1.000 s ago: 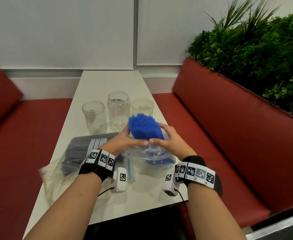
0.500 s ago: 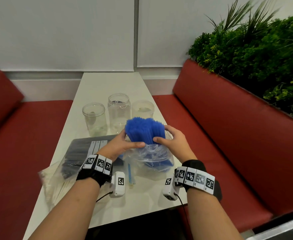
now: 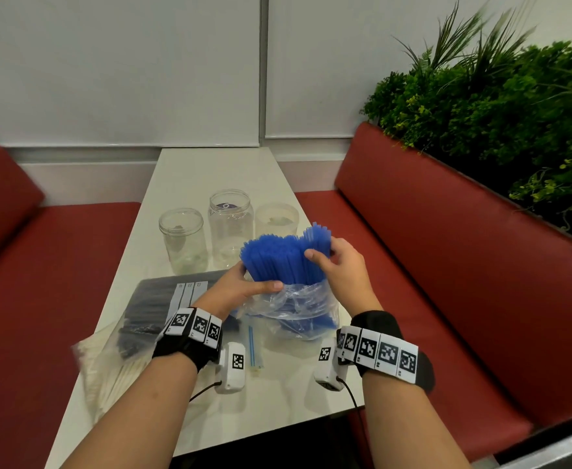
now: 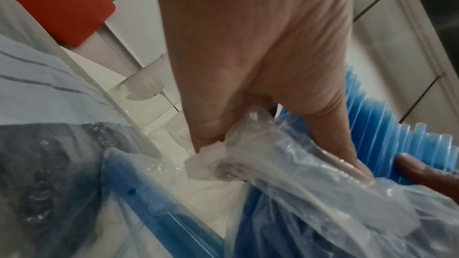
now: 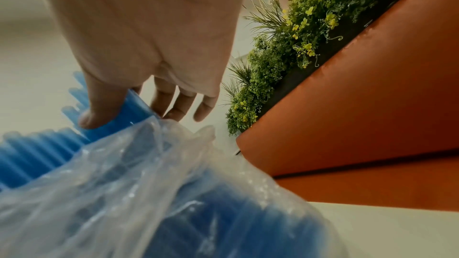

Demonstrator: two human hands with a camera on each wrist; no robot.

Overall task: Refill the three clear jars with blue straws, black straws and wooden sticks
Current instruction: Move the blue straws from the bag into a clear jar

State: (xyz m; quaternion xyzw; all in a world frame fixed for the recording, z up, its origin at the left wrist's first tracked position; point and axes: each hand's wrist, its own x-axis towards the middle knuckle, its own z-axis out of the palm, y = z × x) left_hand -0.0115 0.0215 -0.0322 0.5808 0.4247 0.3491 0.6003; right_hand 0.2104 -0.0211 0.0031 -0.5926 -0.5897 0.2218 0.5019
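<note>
At the near end of the bench (image 3: 206,424), a single blue straw (image 3: 252,346) lies flat between the two wrists. Bench's left side: a clear bag of wooden sticks (image 3: 108,370) at the edge, a bag of black straws (image 3: 149,309) partly on top of it and further in.

Centre: clear plastic bag (image 3: 298,302) sitting on the bench, blue straws (image 3: 277,262) standing up out of its mouth, fanned. Left hand (image 3: 240,287) is clamped on the bag's bunched rim, thumb across the front of the bundle; left wrist view shows plastic pinched in the curled fingers (image 4: 211,125). Right hand (image 3: 342,269) pinches a small clump of straws at the right edge of the bundle, thumb in front and index finger behind; that clump sits higher than the rest. Other right fingers (image 5: 185,105) hang loose.

Behind the bundle: three clear jars in a row, lids off. Left jar (image 3: 183,240), taller middle jar (image 3: 231,225), right jar (image 3: 276,218) partly hidden by straws. No straws or sticks in the jars.
</note>
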